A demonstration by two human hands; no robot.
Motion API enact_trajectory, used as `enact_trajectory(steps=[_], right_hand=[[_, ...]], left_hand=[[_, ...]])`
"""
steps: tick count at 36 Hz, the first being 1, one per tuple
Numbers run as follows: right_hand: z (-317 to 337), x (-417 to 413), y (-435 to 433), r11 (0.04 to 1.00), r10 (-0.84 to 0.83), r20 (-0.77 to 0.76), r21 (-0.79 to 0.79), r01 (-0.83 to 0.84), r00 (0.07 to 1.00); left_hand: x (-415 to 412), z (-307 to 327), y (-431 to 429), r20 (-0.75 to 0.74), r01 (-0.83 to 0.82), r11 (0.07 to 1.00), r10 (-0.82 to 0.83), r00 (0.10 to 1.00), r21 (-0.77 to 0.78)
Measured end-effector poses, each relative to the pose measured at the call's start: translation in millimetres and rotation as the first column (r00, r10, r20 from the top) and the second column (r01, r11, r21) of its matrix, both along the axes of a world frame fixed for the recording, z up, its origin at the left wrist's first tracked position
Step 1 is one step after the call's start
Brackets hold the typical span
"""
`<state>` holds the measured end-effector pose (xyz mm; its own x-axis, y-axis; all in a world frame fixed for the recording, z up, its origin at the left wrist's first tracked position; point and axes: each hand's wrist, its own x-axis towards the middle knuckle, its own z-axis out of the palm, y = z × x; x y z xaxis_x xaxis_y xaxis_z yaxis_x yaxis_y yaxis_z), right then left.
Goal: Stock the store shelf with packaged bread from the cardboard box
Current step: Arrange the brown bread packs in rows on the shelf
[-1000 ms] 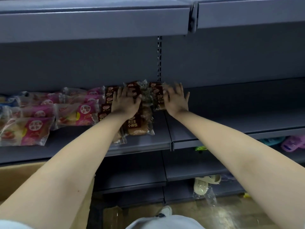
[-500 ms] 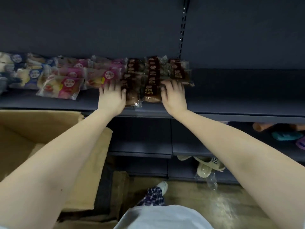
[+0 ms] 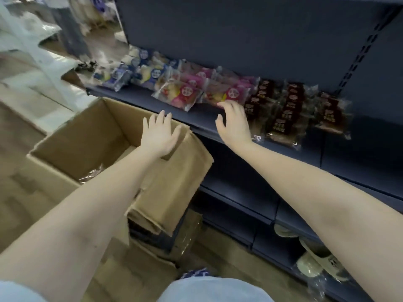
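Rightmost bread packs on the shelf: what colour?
Rightmost bread packs: dark brown, clear wrap edges; head view.

The left forearm (image 3: pixel 109 192) hides most of the cardboard box (image 3: pixel 87 136) interior; print on the brown bread packs (image 3: pixel 285 114) is too blurred to read.

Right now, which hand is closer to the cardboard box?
Left. The left hand is spread over the right-hand rim of the cardboard box. The right hand is off to the side, above the shelf edge, by the brown bread packs.

Brown floor (image 3: pixel 235 262), dim indoor light
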<state>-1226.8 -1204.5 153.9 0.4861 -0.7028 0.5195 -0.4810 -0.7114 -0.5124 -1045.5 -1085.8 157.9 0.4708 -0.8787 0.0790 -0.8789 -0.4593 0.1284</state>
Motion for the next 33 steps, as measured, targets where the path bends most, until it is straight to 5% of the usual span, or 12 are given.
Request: enact_trajectory(steps=[16,33], right_hand=[[-12,177,79,0.909,0.416,-0.002,0.014,-0.416,0.909],[-67,276,80,0.911,0.399,-0.222,0.204,-0.358,0.89]], left_hand=[[122,-17,120,0.026,-0.356,0.928,0.356,0.934,0.109],[223,-72,85,-0.131,-0.138,0.942,0.185,0.974,0.306]])
